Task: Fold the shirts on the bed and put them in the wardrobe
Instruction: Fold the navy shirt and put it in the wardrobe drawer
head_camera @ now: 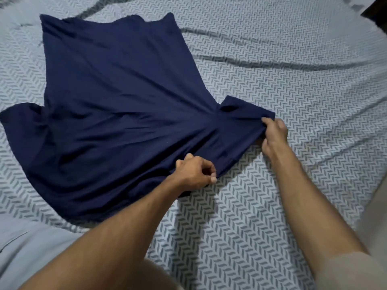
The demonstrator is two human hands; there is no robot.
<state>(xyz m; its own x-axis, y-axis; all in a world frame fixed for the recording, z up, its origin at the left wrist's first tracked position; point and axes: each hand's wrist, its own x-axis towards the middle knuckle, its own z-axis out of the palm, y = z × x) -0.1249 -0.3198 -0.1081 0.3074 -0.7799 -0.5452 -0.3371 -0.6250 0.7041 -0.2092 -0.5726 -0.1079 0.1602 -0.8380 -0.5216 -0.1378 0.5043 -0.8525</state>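
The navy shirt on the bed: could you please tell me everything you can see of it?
The navy shirt is plain dark blue, of soft, thin-looking fabric, and lies spread out, unfolded and creased, on the patterned bedsheet. Its hem points away and its short sleeves lie toward the person. The left hand grips its near edge; the right hand pinches the end of one sleeve, and wrinkles fan out from both.

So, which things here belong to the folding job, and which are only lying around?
Belong to the job:
- navy shirt, spread on the bed
- left hand, gripping its near edge
- right hand, pinching the sleeve

Only lying around:
- patterned bedsheet
- pale cloth at the near left, kind unclear
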